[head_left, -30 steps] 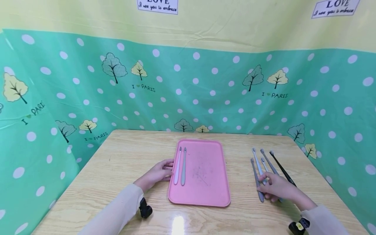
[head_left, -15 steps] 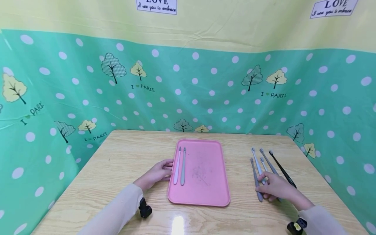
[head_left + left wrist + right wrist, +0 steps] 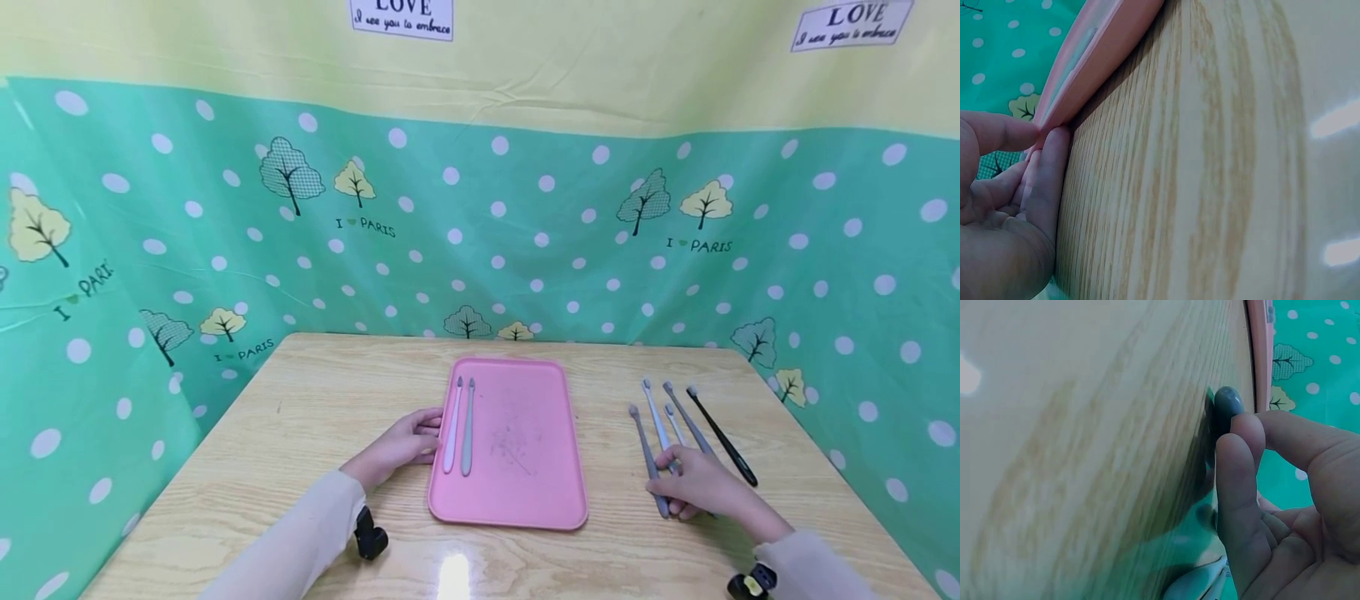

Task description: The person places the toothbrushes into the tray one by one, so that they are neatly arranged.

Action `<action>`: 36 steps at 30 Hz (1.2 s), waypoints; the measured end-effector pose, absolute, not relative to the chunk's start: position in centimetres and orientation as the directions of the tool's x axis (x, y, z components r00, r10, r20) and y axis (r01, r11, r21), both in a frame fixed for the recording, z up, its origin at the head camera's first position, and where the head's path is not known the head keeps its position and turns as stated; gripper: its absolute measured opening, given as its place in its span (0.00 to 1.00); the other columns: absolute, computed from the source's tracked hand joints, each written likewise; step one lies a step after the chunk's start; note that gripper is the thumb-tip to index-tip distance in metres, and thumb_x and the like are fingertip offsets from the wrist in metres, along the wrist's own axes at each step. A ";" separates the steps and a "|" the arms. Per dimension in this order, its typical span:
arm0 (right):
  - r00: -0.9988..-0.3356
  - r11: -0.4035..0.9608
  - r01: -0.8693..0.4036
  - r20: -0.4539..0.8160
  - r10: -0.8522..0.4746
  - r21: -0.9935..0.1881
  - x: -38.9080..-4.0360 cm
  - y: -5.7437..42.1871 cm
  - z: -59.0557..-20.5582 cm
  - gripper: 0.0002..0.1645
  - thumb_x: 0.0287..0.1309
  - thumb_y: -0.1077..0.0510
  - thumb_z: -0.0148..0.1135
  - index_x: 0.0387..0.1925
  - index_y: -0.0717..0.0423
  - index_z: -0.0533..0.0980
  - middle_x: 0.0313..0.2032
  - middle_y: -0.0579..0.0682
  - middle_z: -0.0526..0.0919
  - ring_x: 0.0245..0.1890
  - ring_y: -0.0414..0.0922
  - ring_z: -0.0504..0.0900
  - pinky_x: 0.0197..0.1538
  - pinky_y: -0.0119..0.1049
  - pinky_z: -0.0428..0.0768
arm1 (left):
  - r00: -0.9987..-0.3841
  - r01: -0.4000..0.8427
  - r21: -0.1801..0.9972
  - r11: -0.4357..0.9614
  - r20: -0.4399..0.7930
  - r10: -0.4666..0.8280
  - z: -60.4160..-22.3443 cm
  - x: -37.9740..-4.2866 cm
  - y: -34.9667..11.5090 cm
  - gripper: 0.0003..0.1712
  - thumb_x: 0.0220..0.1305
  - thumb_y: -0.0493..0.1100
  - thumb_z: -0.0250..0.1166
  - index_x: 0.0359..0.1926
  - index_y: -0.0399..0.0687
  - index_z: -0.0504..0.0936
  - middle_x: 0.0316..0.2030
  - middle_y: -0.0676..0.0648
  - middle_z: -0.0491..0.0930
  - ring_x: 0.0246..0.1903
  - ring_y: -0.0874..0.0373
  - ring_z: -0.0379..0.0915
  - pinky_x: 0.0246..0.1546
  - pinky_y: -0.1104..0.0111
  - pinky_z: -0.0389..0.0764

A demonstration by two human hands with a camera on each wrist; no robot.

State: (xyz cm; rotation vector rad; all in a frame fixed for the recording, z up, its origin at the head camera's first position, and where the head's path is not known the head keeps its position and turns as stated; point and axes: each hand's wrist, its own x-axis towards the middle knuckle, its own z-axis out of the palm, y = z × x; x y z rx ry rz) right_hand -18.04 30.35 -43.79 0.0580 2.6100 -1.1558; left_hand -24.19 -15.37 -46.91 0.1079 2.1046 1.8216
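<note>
My left hand (image 3: pixel 400 443) grips the left rim of a pink tray (image 3: pixel 525 492); in the left wrist view, thumb and finger meet at the tray's edge (image 3: pixel 1094 65). A pale pinkish toothbrush (image 3: pixel 453 432) and a grey-green toothbrush (image 3: pixel 468 435) lie side by side at the tray's left. Right of the tray, my right hand (image 3: pixel 705 483) pinches a dark grey toothbrush (image 3: pixel 643 440) near its handle end (image 3: pixel 1229 402). Beside it lie a light blue toothbrush (image 3: pixel 656 417), a shorter pale one (image 3: pixel 672 419) and a grey-purple one (image 3: pixel 688 421), their lower handles partly behind the hand.
A black toothbrush (image 3: pixel 722 437) lies farthest right, apart from the right hand. The wooden table (image 3: pixel 337 375) has a green and yellow printed curtain (image 3: pixel 525 200) behind it and at its sides. Each wrist wears a small black camera (image 3: pixel 370 533).
The dark grey toothbrush has swung left at its head, away from the light blue one, as my right hand shifted slightly left. My left hand stays at the tray rim.
</note>
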 end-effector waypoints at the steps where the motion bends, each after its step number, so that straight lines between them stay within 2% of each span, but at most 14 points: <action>1: -0.959 0.681 0.150 -0.273 -0.077 -0.717 -18.0 30.3 -43.8 0.25 0.56 0.58 0.72 0.49 0.67 0.71 0.20 0.54 0.79 0.18 0.46 0.80 0.22 0.39 0.86 | -0.935 -0.173 0.970 0.171 -0.217 0.282 -46.9 -24.2 -15.3 0.38 0.65 0.32 0.61 0.74 0.39 0.61 0.61 0.38 0.69 0.56 0.47 0.73 0.51 0.61 0.85; 6: -0.965 0.702 0.139 -0.255 -0.063 -0.698 -17.9 30.0 -43.9 0.26 0.55 0.58 0.73 0.49 0.67 0.72 0.20 0.54 0.78 0.18 0.46 0.80 0.22 0.39 0.86 | -0.936 -0.176 0.969 0.174 -0.220 0.275 -47.0 -24.2 -15.2 0.38 0.65 0.31 0.61 0.74 0.39 0.61 0.61 0.38 0.69 0.55 0.48 0.73 0.50 0.61 0.85; 15: -0.954 0.688 0.176 -0.293 -0.056 -0.704 -18.0 29.7 -44.0 0.24 0.56 0.59 0.71 0.50 0.67 0.72 0.21 0.54 0.78 0.17 0.46 0.80 0.22 0.38 0.86 | -0.935 -0.157 0.973 0.168 -0.201 0.293 -47.0 -24.2 -15.3 0.38 0.64 0.31 0.60 0.74 0.36 0.59 0.61 0.36 0.68 0.56 0.46 0.72 0.50 0.60 0.85; 29: -0.943 0.649 0.120 -0.290 -0.162 -0.752 -18.4 30.2 -43.9 0.24 0.60 0.57 0.69 0.49 0.69 0.70 0.18 0.53 0.79 0.17 0.44 0.79 0.22 0.38 0.86 | -0.935 -0.158 0.978 0.134 -0.192 0.299 -47.2 -24.3 -15.3 0.39 0.62 0.28 0.59 0.74 0.33 0.59 0.61 0.35 0.67 0.55 0.46 0.72 0.51 0.59 0.85; 36: -0.942 0.606 0.136 -0.292 -0.166 -0.784 -18.6 29.8 -43.9 0.30 0.61 0.57 0.68 0.55 0.72 0.67 0.21 0.53 0.80 0.18 0.44 0.80 0.23 0.37 0.86 | -0.933 -0.156 0.975 0.156 -0.198 0.300 -47.0 -24.2 -15.3 0.38 0.65 0.30 0.59 0.74 0.36 0.59 0.61 0.36 0.67 0.56 0.47 0.72 0.51 0.61 0.85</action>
